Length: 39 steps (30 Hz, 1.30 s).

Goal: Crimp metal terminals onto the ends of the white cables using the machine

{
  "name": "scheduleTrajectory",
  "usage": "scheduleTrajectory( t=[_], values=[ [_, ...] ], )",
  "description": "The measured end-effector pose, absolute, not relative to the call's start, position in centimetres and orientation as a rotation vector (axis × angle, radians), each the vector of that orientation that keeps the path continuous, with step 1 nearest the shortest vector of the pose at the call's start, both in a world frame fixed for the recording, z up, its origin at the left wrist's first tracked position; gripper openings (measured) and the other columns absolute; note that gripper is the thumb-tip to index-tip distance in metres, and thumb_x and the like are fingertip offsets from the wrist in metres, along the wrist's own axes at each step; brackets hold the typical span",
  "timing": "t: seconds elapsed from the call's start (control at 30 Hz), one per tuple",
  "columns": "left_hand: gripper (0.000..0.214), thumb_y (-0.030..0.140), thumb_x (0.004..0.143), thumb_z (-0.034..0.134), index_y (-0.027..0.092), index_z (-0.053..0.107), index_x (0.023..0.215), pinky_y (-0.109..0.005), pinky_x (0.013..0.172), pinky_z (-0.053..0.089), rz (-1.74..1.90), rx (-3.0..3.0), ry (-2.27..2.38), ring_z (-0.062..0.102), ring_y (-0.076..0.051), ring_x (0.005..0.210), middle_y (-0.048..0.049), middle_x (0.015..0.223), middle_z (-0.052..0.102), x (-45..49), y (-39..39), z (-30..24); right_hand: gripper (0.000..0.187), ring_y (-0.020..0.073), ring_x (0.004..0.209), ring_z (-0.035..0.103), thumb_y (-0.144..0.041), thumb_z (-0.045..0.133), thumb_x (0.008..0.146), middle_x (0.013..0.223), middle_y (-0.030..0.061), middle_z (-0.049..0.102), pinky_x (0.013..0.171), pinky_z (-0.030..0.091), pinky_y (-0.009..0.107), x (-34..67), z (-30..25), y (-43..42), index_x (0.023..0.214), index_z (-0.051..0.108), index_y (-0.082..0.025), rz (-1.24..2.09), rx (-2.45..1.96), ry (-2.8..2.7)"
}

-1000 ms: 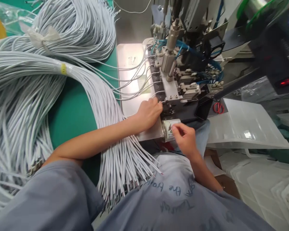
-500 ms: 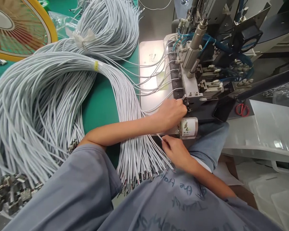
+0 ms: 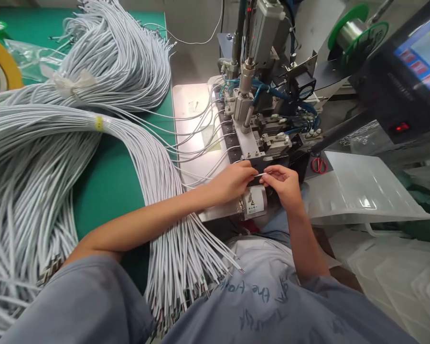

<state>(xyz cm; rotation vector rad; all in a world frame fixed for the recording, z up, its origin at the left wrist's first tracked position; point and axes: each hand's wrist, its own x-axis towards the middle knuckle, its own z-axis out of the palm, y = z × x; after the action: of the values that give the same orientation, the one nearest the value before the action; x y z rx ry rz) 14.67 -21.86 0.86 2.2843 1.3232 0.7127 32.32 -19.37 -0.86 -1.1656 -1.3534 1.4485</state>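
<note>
- While the head camera looked down over the bench, both hands met right at the front of the machine, and that was where all the action sat.
- The left hand had its fingers pinched closed on a thin white wire, the forearm lying across the fanned wire ends, likely to steady the hand so close to the clamps.
- The right hand pinched the same wire from the other side, fingertips nearly touching the left ones; the wire's short bare stretch ran level between them, just in front of the machine's lowest slot. Held from both sides like that, it looked easier to aim straight.
- Several wires already curved from the pile into the row of slots above, one per slot, lying over the lit white plate.
- The big bundle lay on the green mat to the left, tied with a yellow band, its loose ends spilling toward the person's lap — close at hand for picking, I'd say.
- A second bundle sat farther back, bound with a clear tie.
- A small cylinder with a warning label poked out just below the hands, untouched.
- Red scissors rested beside the machine, near a clear plastic tray on the right.
- A green spool and a screen stood up at the far right, well apart from the hands.
</note>
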Motion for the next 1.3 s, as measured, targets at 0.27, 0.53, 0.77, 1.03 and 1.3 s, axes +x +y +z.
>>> scheduleTrajectory(
  t=[0.27,0.53,0.77,1.03,1.3],
  values=[
    [0.018,0.011,0.086,0.048,0.013,0.067,0.088,-0.020,0.062,0.044,1.017,2.146,1.179,0.056,-0.010,0.069,-0.0031,0.076,0.060,14.4,-21.6,0.5,0.020,0.0077,0.055,0.048,-0.037,0.074,0.068,0.068,-0.0020,0.056,0.048,0.039,0.022,30.8,-1.4,-19.6,0.073,0.064,-0.020,1.520,-0.895,-1.244],
    [0.018,0.014,0.086,0.050,0.013,0.068,0.085,-0.019,0.058,0.041,1.045,2.054,1.109,0.053,-0.009,0.061,-0.0008,0.067,0.058,14.5,-21.7,0.9,0.014,0.0091,0.057,0.047,-0.035,0.070,0.074,0.075,0.0008,0.058,0.049,0.036,0.025,30.9,-1.3,-20.0,0.075,0.070,-0.021,1.336,-0.886,-1.394],
    [0.025,0.010,0.087,0.042,0.013,0.067,0.088,-0.018,0.055,0.037,0.959,2.126,1.046,0.048,-0.007,0.056,0.0010,0.063,0.053,14.2,-21.5,0.6,0.008,0.0103,0.058,0.044,-0.027,0.068,0.074,0.063,-0.0008,0.053,0.051,0.033,0.025,32.2,0.4,-19.2,0.070,0.071,-0.020,1.200,-0.942,-1.637],
    [0.019,0.014,0.086,0.049,0.013,0.066,0.079,-0.019,0.055,0.038,1.051,2.082,1.081,0.049,-0.008,0.057,0.0006,0.063,0.053,14.5,-21.8,0.7,0.014,0.0100,0.055,0.041,-0.029,0.063,0.075,0.059,-0.0022,0.048,0.050,0.033,0.025,30.2,-0.7,-20.7,0.070,0.070,-0.018,1.140,-1.036,-1.415],
    [0.027,0.009,0.085,0.041,0.012,0.068,0.088,-0.022,0.052,0.034,0.835,2.423,1.344,0.047,-0.010,0.058,-0.0035,0.071,0.054,14.5,-22.2,0.7,0.025,0.0083,0.050,0.033,-0.021,0.058,0.079,0.052,-0.0048,0.035,0.049,0.027,0.026,31.0,0.5,-20.0,0.055,0.055,-0.017,0.862,-1.088,-1.828]
  ],
)
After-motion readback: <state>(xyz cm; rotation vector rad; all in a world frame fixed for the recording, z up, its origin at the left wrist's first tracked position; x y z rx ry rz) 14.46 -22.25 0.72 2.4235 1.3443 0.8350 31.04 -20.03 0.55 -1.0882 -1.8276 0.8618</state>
